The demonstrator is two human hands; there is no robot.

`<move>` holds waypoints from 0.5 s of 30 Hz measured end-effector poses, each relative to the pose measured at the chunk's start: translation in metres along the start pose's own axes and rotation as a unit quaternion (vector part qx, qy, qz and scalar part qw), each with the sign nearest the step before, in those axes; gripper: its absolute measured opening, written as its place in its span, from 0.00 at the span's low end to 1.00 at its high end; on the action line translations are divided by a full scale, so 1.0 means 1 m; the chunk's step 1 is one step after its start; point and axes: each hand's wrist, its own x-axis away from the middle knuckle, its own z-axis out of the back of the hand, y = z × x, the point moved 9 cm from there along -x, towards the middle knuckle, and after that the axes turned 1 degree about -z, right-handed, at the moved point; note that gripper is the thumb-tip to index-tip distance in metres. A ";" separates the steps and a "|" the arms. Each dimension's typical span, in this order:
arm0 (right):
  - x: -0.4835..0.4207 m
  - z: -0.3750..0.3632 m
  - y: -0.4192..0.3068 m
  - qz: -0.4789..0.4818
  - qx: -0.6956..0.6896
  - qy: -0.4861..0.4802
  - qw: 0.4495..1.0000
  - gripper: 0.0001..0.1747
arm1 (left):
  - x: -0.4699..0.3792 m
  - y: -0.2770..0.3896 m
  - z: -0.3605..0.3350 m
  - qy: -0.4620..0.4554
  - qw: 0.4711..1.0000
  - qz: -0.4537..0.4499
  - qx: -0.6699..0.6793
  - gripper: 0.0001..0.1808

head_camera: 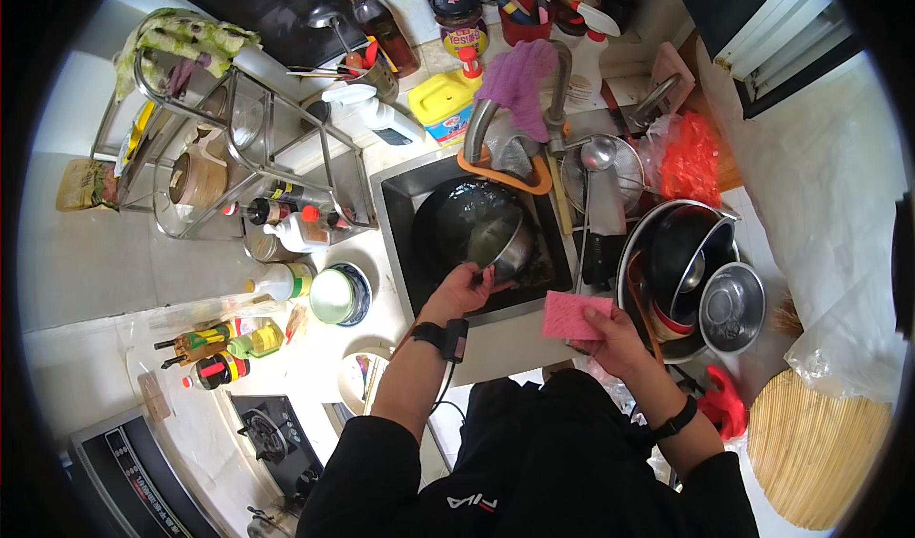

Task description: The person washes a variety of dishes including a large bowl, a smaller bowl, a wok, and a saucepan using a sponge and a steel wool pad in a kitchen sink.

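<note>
My left hand (465, 289) grips the rim of a steel bowl (516, 252), which is tilted over a dark wok (436, 216) inside the sink (400, 281). Water lies in the wok, and its surface reflects the light. A pink sponge (572, 315) is pinched in my right hand (613, 338), over the front edge of the counter. The curved faucet (561, 88), with a purple cloth (518, 84) draped over it, stands behind the sink. A cleaver (606, 205) and a ladle (597, 153) lie just right of the sink.
Stacked pots and bowls in a large basin (629, 252) stand on the right, with a steel bowl (733, 309) at their side. Bowls (334, 295), bottles (286, 281) and a wire rack (250, 173) occupy the left. A yellow detergent jug (439, 102) is behind the sink.
</note>
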 end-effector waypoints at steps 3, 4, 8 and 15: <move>0.002 -0.003 -0.005 0.001 -0.011 -0.022 1.000 0.20 | 0.009 -0.029 -0.017 -0.104 0.991 0.078 0.041 0.18; 0.003 -0.003 -0.008 0.007 -0.017 -0.027 0.999 0.20 | 0.013 -0.036 -0.019 -0.096 0.990 0.092 0.047 0.22; 0.006 0.001 -0.016 0.032 -0.012 -0.002 0.999 0.21 | 0.030 -0.053 -0.037 -0.206 0.971 0.089 0.081 0.27; 0.007 -0.010 -0.028 0.130 0.106 0.035 0.985 0.21 | 0.089 -0.083 -0.096 -0.471 0.859 0.167 0.112 0.35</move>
